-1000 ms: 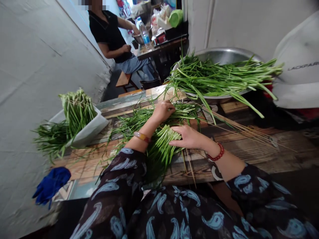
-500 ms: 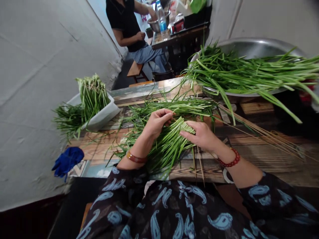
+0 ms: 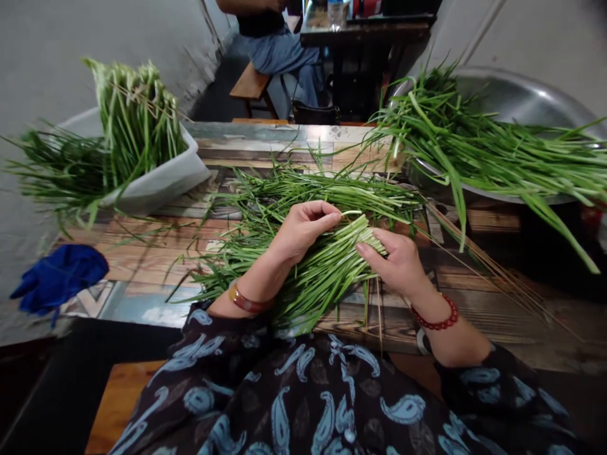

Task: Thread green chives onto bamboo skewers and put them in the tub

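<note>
My right hand [image 3: 396,258] is closed round the pale stem ends of a fanned bunch of green stalks [image 3: 327,272], thumb on top. Just left of it, my left hand [image 3: 308,229] pinches a single pale stalk [image 3: 351,213] between thumb and fingertips. The leaves of the bunch spread down and to the left, partly under my left forearm. Behind both hands lies a loose pile of green stalks [image 3: 313,189] on the wooden table [image 3: 455,284].
At the left, a white bin [image 3: 156,183] holds tied upright bundles [image 3: 137,120]; a blue glove [image 3: 64,275] lies below it. A metal basin [image 3: 521,95] heaped with stalks and thin dry strands [image 3: 493,262] are at the right. A person [image 3: 289,57] sits beyond.
The view has tilted down and come closer to the table. My left hand now holds a pale stalk out toward the bunch's stem ends; my right hand keeps its grip.
</note>
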